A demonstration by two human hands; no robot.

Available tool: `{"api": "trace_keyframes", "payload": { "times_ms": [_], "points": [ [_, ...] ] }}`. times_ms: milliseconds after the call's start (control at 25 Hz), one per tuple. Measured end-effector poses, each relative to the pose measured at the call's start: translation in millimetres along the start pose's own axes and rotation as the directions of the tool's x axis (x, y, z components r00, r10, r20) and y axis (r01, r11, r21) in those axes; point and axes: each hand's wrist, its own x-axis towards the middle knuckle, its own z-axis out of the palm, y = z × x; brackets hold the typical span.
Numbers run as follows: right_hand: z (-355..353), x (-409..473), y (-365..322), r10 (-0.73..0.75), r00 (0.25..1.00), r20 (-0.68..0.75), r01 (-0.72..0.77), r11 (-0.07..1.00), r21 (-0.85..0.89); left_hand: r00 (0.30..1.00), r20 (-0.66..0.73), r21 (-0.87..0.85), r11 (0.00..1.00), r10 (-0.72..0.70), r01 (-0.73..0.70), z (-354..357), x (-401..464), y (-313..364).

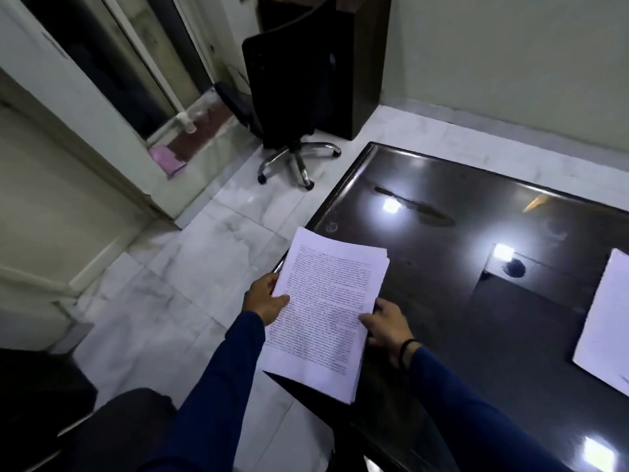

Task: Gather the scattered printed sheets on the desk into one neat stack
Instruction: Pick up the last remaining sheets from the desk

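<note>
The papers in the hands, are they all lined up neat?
Not quite. The stack has sheet corners fanning out at its top right.

Both hands, left hand (263, 298), right hand (386, 323), gripping printed stack (323, 315), dark desk (442, 199), loose sheet (606, 318)

The dark table (442, 240) lies bare and open between the held stack of sheets (326, 311) at its left edge and a loose sheet (606, 321) at the right; a chair (289, 97) stands well beyond.
</note>
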Motion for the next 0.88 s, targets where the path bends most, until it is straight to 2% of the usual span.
{"api": "trace_keyframes", "payload": {
  "times_ms": [120,240,280,360,480,560,640,760,880],
  "points": [
    [16.4,17.0,-5.0,0.087,0.996,-0.004,-0.087,0.992,0.092,0.999,0.032,0.097,0.995,-0.026,0.023,-13.1,34.3,-2.1],
    [6.6,18.0,2.9,0.012,0.975,-0.221,-0.055,0.981,-0.188,0.998,-0.051,0.353,0.934,-0.036,0.052,-8.6,41.2,-0.1],
    [-2.6,15.0,1.9,-0.034,0.96,-0.279,-0.03,0.975,-0.221,0.996,-0.086,0.377,0.926,0.004,0.029,-1.2,40.5,7.3],
    [-21.7,7.9,-4.5,-0.096,0.945,-0.313,0.039,0.982,-0.186,0.989,-0.099,0.295,0.953,0.105,-0.072,22.3,32.6,30.8],
    [-70.6,-8.4,-6.7,-0.078,0.947,-0.311,0.09,0.996,0.024,0.962,0.067,0.089,0.959,0.265,-0.27,89.8,11.0,80.2],
    [-111.5,-20.2,0.8,-0.056,0.929,-0.365,0.111,0.985,0.13,0.909,0.222,0.036,0.929,0.352,-0.369,144.8,-9.3,118.1],
    [-153.8,-32.9,17.1,-0.066,0.893,-0.445,0.145,0.978,0.147,0.839,0.371,0.012,0.902,0.397,-0.432,202.7,-28.2,146.6],
    [-227.0,-61.8,52.3,-0.034,0.81,-0.585,0.155,0.975,0.159,0.752,0.528,-0.004,0.887,0.394,-0.462,293.2,-60.8,178.0],
    [-313.2,-90.8,92.8,0.029,0.669,-0.743,0.106,0.985,0.134,0.69,0.612,-0.028,0.883,0.386,-0.469,379.0,-95.1,204.5]
  ]
}}
